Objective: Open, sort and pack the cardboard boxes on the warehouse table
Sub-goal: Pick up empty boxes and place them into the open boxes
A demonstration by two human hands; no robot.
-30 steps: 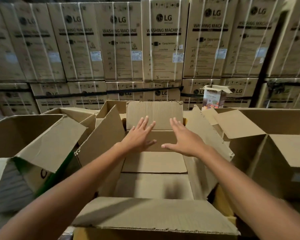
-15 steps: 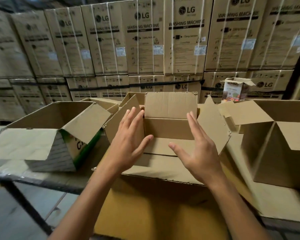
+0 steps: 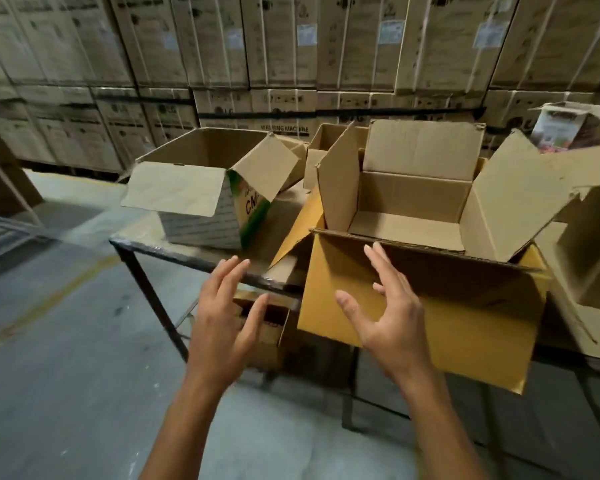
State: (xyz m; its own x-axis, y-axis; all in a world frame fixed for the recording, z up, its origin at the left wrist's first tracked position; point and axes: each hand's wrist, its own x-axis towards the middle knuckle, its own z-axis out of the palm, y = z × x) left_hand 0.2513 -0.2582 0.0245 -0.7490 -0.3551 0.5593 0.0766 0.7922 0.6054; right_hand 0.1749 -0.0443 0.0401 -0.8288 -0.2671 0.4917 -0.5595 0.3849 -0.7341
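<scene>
An open brown cardboard box (image 3: 413,195) stands on the table (image 3: 187,252) with all flaps spread; its near flap (image 3: 465,327) hangs down over the table's front edge. My left hand (image 3: 226,317) hovers below and left of that box, fingers spread, holding nothing. In front of the hanging flap, my right hand (image 3: 385,313) is also spread and empty. To the left stands an open box with green and white print (image 3: 205,216). Another open box (image 3: 589,258) sits at the right edge.
A smaller open box (image 3: 321,150) stands behind the middle one, and a small printed carton (image 3: 565,129) at the back right. Stacked washing machine cartons (image 3: 291,46) form a wall behind. Another cardboard box (image 3: 267,327) sits under the table. Grey concrete floor (image 3: 66,341) lies at the left.
Both hands have drawn back out of the middle box toward me and lower. The view has pulled away and swung left, so the table edge, its legs and the floor now show.
</scene>
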